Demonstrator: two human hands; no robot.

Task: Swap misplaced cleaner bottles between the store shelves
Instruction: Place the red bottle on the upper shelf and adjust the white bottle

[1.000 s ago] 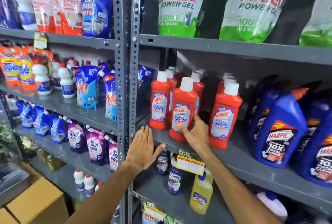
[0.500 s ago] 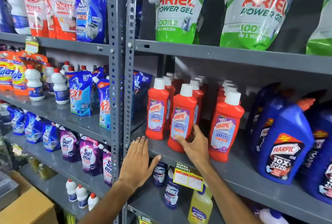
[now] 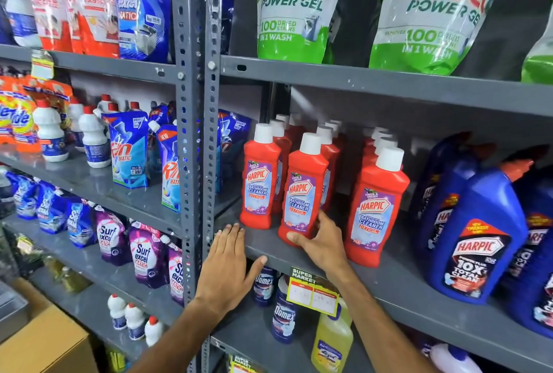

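Rows of red Harpic bathroom cleaner bottles with white caps stand on the grey middle shelf (image 3: 398,280). My right hand (image 3: 321,242) wraps around the base of the front middle red bottle (image 3: 303,190), thumb on its front, fingers behind. My left hand (image 3: 230,265) lies flat and open against the shelf's front edge, beside the upright post (image 3: 194,133), holding nothing. Other red bottles stand to the left (image 3: 259,181) and right (image 3: 375,208) of the held one. Blue Harpic bottles (image 3: 478,238) stand further right on the same shelf.
Green Ariel pouches (image 3: 294,7) fill the top shelf. Domex bottles (image 3: 282,317) and a yellow bottle (image 3: 330,339) stand on the shelf below, behind a price tag (image 3: 312,290). The left bay holds white bottles (image 3: 94,136), Rin and Surf Excel pouches. A cardboard box (image 3: 45,342) sits low left.
The view has shifted closer to the shelf. My right hand has closed further around the base of the front middle red bottle. My left hand stays flat on the shelf edge.
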